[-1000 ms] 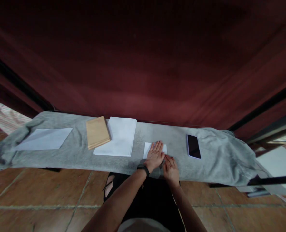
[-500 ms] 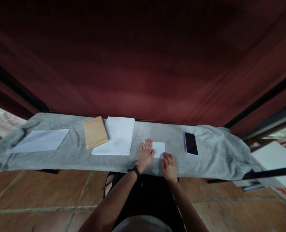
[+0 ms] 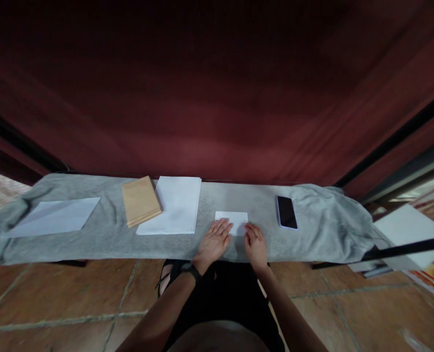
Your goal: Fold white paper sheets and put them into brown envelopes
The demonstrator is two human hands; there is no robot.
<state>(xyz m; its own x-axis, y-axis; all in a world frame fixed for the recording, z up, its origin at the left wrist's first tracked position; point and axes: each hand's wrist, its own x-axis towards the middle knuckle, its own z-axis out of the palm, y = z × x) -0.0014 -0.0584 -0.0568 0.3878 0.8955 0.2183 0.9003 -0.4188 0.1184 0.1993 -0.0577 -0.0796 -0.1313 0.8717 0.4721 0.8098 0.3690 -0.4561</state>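
A small white sheet of folded paper (image 3: 239, 221) lies on the grey cloth in front of me. My left hand (image 3: 214, 240) rests flat across its lower left part, fingers stretched out and slightly apart, with a dark watch on the wrist. At the paper's right edge, my right hand (image 3: 255, 244) has its fingers curled together, the fingertips touching that edge. Part of the paper's lower left is hidden under my left hand. To the right of my right hand lies a phone (image 3: 286, 212) with a dark screen.
A stack of white paper (image 3: 178, 205) lies left of my hands, with brown envelopes or notebooks (image 3: 141, 201) overlapping its left side. Farther left is another white sheet (image 3: 55, 217). The grey cloth (image 3: 323, 230) covers a narrow table against a dark red panel (image 3: 217, 122).
My left hand has slid toward me and a little left, uncovering the paper's top left corner. My right hand has shifted slightly up along the right edge. The view has moved slightly.
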